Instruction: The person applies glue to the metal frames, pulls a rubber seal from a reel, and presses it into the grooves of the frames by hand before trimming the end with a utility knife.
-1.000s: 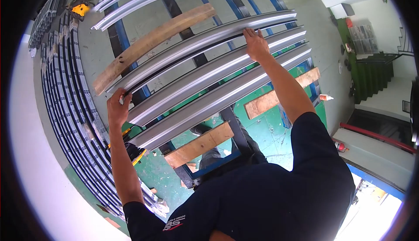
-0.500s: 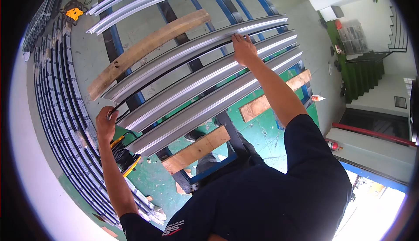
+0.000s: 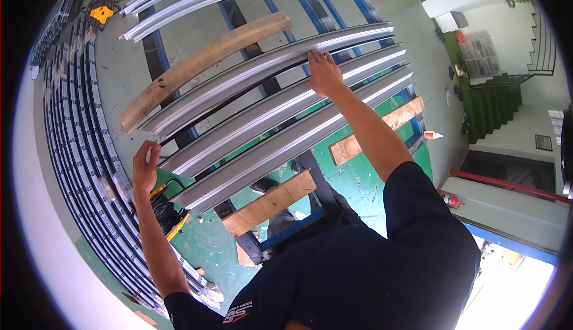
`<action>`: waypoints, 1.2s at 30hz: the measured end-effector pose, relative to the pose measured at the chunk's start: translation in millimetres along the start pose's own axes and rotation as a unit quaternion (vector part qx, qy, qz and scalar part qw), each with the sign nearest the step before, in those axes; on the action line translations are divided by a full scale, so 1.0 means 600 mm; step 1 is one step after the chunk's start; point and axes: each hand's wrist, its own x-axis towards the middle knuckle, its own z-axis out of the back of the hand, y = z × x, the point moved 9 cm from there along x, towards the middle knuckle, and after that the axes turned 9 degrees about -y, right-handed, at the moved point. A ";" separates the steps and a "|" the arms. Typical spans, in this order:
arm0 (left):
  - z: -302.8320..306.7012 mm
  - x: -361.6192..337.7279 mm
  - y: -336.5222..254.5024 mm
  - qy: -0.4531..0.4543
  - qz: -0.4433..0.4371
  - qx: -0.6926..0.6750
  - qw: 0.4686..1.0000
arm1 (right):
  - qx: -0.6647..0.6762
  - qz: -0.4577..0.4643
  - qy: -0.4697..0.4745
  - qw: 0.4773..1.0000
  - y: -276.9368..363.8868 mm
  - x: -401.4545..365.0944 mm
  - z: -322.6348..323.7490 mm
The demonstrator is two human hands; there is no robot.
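The work in hand looks like seating a thin black strip [image 3: 197,118] along the near edge of the top rail [image 3: 239,82], a long silver metal channel lying on a blue frame [image 3: 156,43]. The left hand [image 3: 145,167] is just off the rail's left end, its grip pinched together on the strip's loose end. The right hand [image 3: 325,72] lies flat on the rail past its middle, fingers apart and clamped on nothing. The next move probably calls for keeping the strip taut and pressing it in along the rail. The strip looks slack, narrow and rubbery.
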 end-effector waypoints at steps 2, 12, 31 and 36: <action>-0.006 0.002 0.016 0.025 0.021 -0.024 0.999 | -0.003 0.004 -0.018 1.000 0.001 -0.007 -0.010; 0.027 0.006 -0.029 -0.063 -0.050 0.119 0.990 | -0.006 0.047 -0.012 0.999 0.068 -0.006 0.020; 0.036 0.020 -0.017 -0.083 -0.023 -0.017 0.996 | 0.014 0.014 0.023 1.000 0.095 -0.010 0.057; 0.035 0.015 -0.014 -0.085 -0.019 -0.010 0.996 | 0.039 0.003 0.011 0.999 0.050 -0.006 0.030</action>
